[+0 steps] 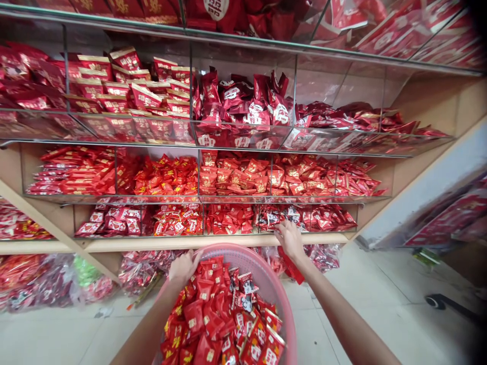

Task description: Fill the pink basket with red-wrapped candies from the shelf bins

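A pink plastic basket [291,324] stands below the shelves, heaped with small red wrapped packets [207,317]. My left hand [182,267] grips its rim at the back left. Some red, black and white packets [245,291] lie on the right side of the heap. Past the basket's far right rim, my right hand [291,239] reaches to the front of the lowest shelf bin, its fingers curled in against similar packets [270,217]. Whatever those fingers hold is too hidden to make out.
Glass-fronted shelves [243,144] rise ahead, divided into bins of red packets. A wooden ledge [133,245] runs under the lowest bins. Clear bags of packets [140,271] lie on the tiled floor [344,304] beneath. A black curved leg [436,301] sticks in at right.
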`<action>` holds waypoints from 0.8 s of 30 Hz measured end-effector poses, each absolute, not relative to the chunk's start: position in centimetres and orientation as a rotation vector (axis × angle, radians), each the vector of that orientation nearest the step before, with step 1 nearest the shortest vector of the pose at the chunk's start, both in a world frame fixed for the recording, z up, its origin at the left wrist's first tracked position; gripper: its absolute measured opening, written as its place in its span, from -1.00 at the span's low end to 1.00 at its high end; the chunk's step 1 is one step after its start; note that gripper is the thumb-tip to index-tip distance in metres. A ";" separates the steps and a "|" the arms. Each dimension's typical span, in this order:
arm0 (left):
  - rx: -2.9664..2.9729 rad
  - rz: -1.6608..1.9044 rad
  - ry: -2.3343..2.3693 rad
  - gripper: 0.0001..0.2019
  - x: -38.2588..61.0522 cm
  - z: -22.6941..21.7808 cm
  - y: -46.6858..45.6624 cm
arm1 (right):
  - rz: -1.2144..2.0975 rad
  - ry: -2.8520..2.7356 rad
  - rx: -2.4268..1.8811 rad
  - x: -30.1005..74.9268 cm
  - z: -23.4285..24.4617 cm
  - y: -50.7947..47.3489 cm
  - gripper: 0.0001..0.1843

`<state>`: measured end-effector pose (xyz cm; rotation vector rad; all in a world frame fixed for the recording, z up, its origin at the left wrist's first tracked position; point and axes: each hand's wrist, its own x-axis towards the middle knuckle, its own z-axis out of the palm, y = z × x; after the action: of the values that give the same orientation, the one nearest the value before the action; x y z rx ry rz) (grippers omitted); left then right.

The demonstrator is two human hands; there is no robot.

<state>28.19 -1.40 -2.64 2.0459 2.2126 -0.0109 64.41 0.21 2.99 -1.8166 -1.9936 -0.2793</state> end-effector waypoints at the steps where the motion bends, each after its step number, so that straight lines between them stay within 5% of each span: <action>1: 2.043 -0.014 2.214 -0.35 28.2 -2.6 -1.4 | -0.309 -2.047 -1.840 64.6 3.0 0.6 -0.79; 13: 2.051 -0.022 2.204 -0.33 28.0 -2.6 -1.4 | -0.480 -2.230 -1.755 65.5 3.5 1.8 -0.76; 24: 2.026 -0.001 2.181 -0.29 27.9 -2.9 -1.1 | -0.059 -1.847 -1.429 65.2 5.6 -1.0 -0.71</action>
<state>27.89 -1.10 -2.91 2.0259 2.1813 -0.0006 65.15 -0.98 5.64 -1.4287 -1.8466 -0.0587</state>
